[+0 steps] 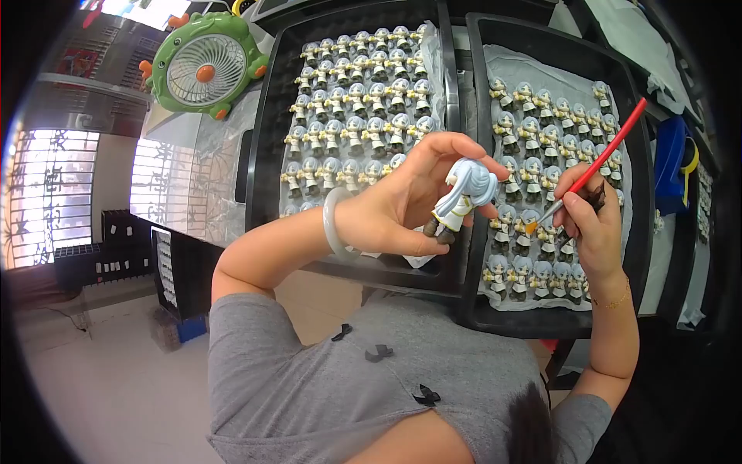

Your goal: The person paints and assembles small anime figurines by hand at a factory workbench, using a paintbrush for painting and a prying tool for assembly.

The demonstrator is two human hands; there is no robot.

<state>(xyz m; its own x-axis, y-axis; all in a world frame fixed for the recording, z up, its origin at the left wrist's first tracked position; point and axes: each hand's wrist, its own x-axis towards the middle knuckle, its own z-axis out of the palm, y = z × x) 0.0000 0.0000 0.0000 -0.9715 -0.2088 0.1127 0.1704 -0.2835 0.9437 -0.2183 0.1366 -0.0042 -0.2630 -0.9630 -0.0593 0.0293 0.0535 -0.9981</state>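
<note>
My left hand point(410, 193) is closed on a small figurine point(461, 197) with pale blue hair, a white outfit and dark boots. It is tilted, its hair side toward me, between thumb and fingers above the trays. In my right hand point(591, 213) is a slim paintbrush point(610, 147) with a red handle, metal collar and orange-brown bristles. The bristles point left toward the figurine, apart from it. Something dark shows by the right fingers; I cannot make it out. Beneath the hands stand rows of similar figurines point(355, 127) in one tray and more figurines point(530, 172) in the other.
Two black trays, the left tray point(267, 124) and the right tray point(641, 232), lie side by side, lined with white sheeting. A green animal-shaped fan point(205, 73) stands at the far left. A blue holder point(670, 166) with a yellow ring sits at the right.
</note>
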